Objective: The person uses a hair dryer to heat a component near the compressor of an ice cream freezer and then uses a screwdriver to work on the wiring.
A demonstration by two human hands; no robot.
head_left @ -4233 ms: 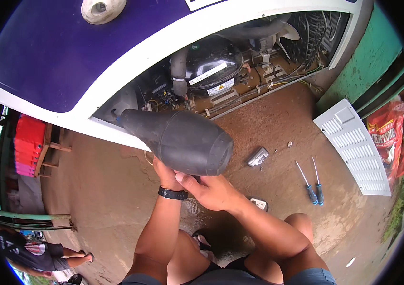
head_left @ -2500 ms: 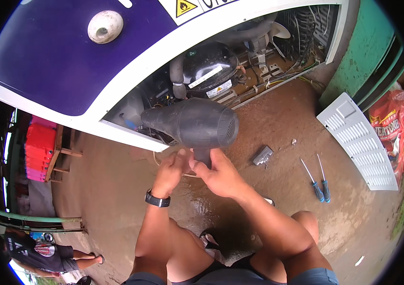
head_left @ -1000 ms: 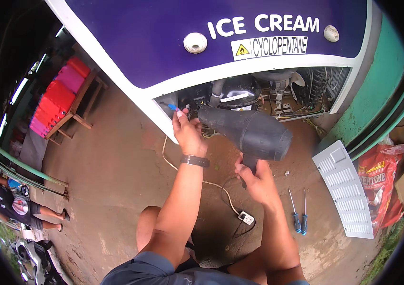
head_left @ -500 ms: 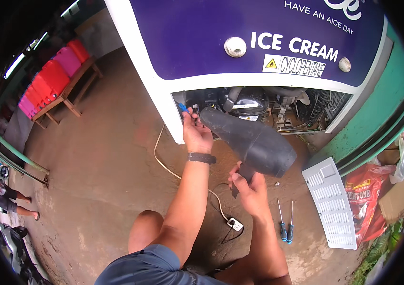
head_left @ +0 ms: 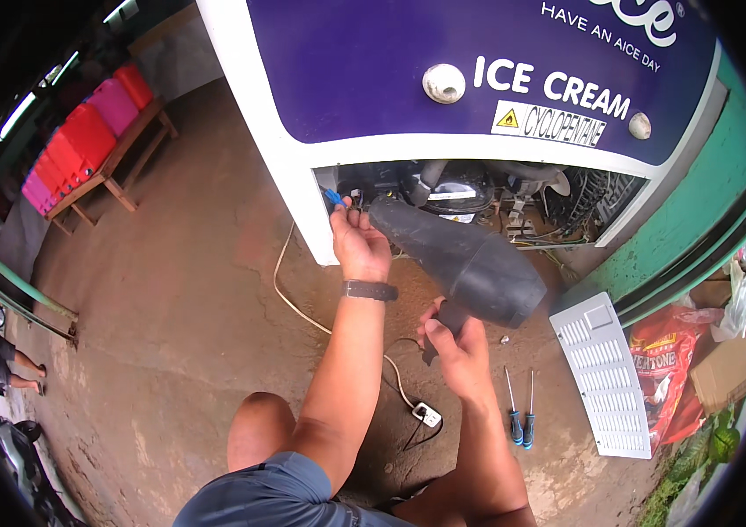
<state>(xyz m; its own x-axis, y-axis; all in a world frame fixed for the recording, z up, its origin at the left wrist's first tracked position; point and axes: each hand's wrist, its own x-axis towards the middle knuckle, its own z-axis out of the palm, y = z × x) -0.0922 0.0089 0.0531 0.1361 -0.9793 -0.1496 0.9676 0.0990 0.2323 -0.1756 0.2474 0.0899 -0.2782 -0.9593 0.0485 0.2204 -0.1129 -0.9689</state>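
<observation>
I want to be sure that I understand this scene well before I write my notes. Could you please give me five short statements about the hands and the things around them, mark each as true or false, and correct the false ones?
1. The right hand holds the hair dryer by its handle. True.
2. The left hand is at the opening of the freezer, near a blue wire. True.
3. Two screwdrivers lie on the floor, to the left of the slotted panel. True.
4. The slotted panel covers the opening of the freezer. False: it is off, next to a red bag.
5. The screwdrivers point in opposite directions. False: both shafts point toward the freezer.
</observation>
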